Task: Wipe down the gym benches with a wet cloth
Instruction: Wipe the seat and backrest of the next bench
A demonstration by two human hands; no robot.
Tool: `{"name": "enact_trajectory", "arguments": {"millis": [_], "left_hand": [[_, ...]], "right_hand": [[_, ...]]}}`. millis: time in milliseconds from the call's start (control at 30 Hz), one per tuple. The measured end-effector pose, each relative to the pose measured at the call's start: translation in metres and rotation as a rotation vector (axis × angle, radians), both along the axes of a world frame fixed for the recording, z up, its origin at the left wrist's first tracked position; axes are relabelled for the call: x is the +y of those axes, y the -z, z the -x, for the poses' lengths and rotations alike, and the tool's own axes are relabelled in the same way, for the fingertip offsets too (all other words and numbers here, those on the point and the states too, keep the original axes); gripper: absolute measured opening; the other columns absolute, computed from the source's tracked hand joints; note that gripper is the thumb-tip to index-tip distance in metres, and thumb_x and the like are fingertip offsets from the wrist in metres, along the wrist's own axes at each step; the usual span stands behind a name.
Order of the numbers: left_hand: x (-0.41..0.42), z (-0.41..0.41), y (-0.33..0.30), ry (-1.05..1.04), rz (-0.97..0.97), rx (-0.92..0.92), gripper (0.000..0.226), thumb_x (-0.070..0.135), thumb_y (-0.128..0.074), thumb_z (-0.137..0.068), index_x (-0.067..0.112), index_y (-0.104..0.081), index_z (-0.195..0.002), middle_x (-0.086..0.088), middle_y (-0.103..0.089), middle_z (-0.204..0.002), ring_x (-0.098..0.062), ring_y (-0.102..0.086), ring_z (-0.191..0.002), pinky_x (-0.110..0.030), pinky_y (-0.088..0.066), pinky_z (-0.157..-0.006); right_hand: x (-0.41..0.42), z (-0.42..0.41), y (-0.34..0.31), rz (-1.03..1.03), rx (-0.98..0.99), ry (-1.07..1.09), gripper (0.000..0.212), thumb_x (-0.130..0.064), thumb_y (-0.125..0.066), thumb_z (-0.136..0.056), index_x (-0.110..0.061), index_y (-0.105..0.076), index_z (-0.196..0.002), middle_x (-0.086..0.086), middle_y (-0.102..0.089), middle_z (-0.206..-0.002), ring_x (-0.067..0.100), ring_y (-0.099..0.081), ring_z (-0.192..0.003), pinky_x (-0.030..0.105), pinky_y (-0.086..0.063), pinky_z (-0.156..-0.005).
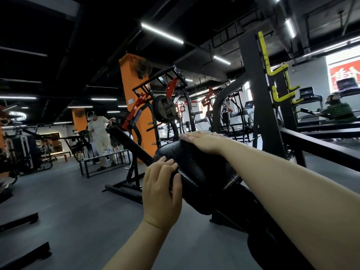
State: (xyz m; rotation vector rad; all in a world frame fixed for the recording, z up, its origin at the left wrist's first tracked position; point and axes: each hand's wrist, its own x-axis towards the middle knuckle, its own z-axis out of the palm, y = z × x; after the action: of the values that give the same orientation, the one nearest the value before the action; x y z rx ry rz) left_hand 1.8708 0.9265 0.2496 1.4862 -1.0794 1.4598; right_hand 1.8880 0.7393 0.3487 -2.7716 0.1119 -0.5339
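A black textured bench pad [196, 168] tilts up in the middle of the view. My left hand [161, 190] grips its near left edge, fingers curled over the top and thumb lying on the pad face. My right hand [202, 141] lies flat on the pad's far upper end with its fingers straight and together. A thin grey strip [222, 135] shows by the right hand's far edge; it may be the cloth, and the rest is hidden under the palm. My right forearm crosses over the pad from the lower right.
A black rack upright with yellow hooks [272, 78] and a rail [321, 147] stand close on the right. An incline bench [126, 141] and a plate-loaded machine [165, 110] are beyond the pad. A person [99, 137] stands by a low table far left. Grey floor [78, 201] lies to the left.
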Motion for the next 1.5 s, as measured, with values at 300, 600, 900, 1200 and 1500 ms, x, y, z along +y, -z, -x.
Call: {"name": "enact_trajectory", "arguments": {"millis": [300,600,900,1200,1500], "left_hand": [[0.000,0.009,-0.001,0.014,-0.016,0.068,0.017,0.019,-0.041,-0.090,0.011,-0.054,-0.097,-0.011,-0.062,-0.099,-0.021,-0.047,-0.112,-0.014,-0.025,-0.103],[0.000,0.018,-0.001,0.019,-0.032,0.145,0.029,0.019,-0.041,-0.089,-0.002,-0.060,-0.092,-0.015,-0.062,-0.101,-0.022,-0.044,-0.115,-0.009,-0.019,-0.105],[-0.004,0.015,0.002,0.016,0.008,0.132,0.030,0.020,-0.040,-0.090,-0.002,-0.060,-0.093,-0.018,-0.062,-0.103,-0.023,-0.044,-0.115,-0.010,-0.019,-0.104],[-0.003,0.012,0.004,0.019,-0.023,0.092,0.014,0.021,-0.041,-0.090,0.014,-0.046,-0.101,-0.018,-0.061,-0.105,-0.023,-0.043,-0.117,-0.011,-0.019,-0.107],[-0.004,0.011,0.006,-0.002,-0.004,0.076,0.019,0.019,-0.040,-0.091,0.007,-0.052,-0.099,-0.018,-0.061,-0.105,-0.025,-0.044,-0.116,-0.013,-0.021,-0.105]], "right_hand": [[-0.036,0.031,0.025,-0.118,-0.031,0.145,0.078,-0.084,0.001,-0.071,-0.055,-0.009,-0.143,-0.006,-0.005,-0.160,0.022,0.002,-0.147,0.055,-0.002,-0.116],[-0.017,0.091,0.046,-0.074,-0.002,0.187,0.045,-0.053,-0.005,-0.099,-0.051,-0.007,-0.145,-0.013,0.003,-0.158,0.024,0.010,-0.146,0.054,0.006,-0.116],[0.013,0.124,0.061,0.047,0.030,-0.103,0.042,-0.067,-0.003,-0.089,-0.070,0.003,-0.131,-0.019,0.016,-0.155,0.020,0.023,-0.142,0.056,0.008,-0.114],[-0.011,0.089,0.034,-0.030,0.020,0.020,0.041,-0.048,-0.006,-0.101,-0.051,-0.005,-0.142,-0.014,0.009,-0.157,0.019,0.018,-0.143,0.051,0.014,-0.114],[-0.006,0.118,0.056,0.223,0.036,-0.189,0.053,-0.075,0.002,-0.077,-0.069,0.013,-0.129,-0.017,0.028,-0.152,0.017,0.028,-0.140,0.057,0.010,-0.114]]}}
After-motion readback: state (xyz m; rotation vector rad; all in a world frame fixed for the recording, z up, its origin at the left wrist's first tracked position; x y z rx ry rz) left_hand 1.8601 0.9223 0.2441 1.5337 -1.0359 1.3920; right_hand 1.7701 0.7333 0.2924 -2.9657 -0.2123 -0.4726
